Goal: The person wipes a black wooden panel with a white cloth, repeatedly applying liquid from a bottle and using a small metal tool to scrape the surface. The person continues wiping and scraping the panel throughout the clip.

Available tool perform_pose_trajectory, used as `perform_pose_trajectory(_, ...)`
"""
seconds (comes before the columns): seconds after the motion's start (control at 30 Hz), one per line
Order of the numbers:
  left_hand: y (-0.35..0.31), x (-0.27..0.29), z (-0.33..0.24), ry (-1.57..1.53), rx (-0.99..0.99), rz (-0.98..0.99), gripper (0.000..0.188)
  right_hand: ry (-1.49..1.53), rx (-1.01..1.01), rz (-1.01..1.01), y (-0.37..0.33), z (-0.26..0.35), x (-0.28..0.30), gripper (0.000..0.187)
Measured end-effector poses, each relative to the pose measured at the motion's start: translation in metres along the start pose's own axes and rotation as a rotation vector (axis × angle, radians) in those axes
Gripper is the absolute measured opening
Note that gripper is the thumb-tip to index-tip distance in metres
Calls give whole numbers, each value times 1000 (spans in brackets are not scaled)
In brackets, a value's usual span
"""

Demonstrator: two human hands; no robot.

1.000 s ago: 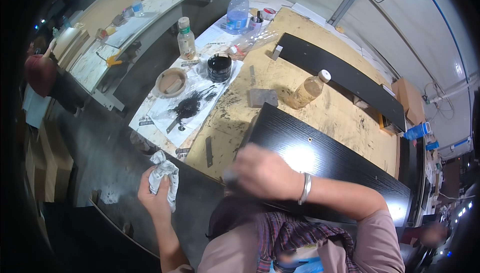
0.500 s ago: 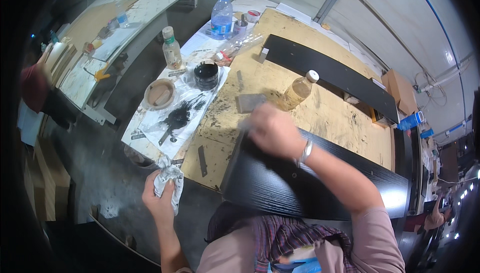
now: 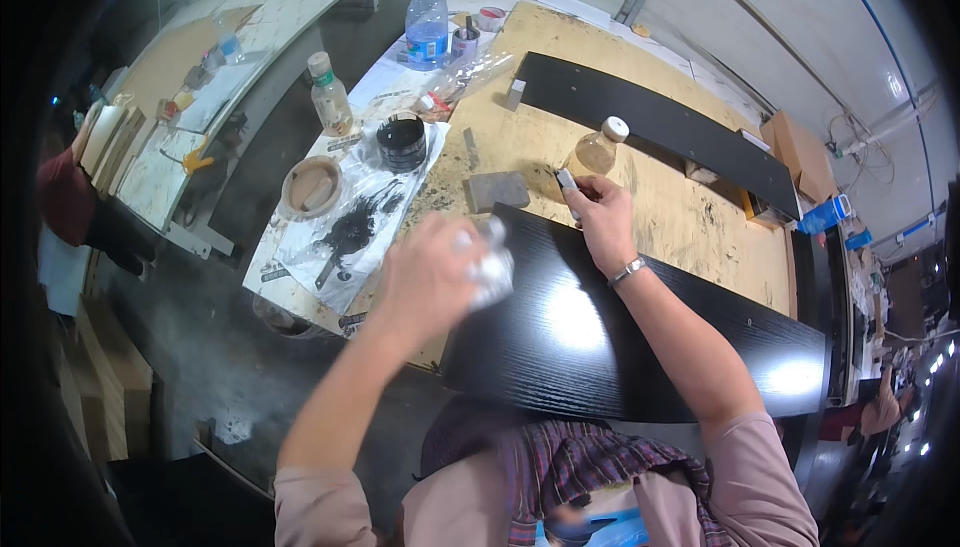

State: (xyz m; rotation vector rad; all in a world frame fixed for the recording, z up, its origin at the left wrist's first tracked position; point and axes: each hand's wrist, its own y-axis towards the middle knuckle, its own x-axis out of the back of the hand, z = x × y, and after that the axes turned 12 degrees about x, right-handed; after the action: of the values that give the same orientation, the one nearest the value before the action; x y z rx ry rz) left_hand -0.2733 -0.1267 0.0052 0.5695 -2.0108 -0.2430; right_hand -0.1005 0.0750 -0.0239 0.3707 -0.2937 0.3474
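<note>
Our left hand (image 3: pixel 422 282) clutches a soft-looking cloth (image 3: pixel 492 275) at centre; our right hand (image 3: pixel 606 222) pinches a small block (image 3: pixel 567 183) at two o'clock. The black board (image 3: pixel 615 355), four o'clock, looks stiff, best held by its edges.

dusty-pink short sleeves (image 3: pixel 755 477) flanked a purple striped cloth (image 3: pixel 600 444) at the frame's lower edge; a silvery wristband (image 3: pixel 628 270) showed right of centre.

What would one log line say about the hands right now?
left hand: holds crumpled white cloth | right hand: pinches small pale object | nearby: glossy black board, white-capped bottle, grey block
</note>
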Motion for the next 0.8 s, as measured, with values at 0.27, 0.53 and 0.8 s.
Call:
perform_pose_trajectory(0.27,-10,7,-21,-33,-90,113,17,-55,19,1,-6,4,4,25)
perform_pose_trajectory(0.53,-34,32,-38,81,-74,245,29,-57,80,6,-1,-6,7,24)
perform_pose_trajectory(0.8,-17,19,-49,191,80,186,26,-80,117,50,1,-5,0,29)
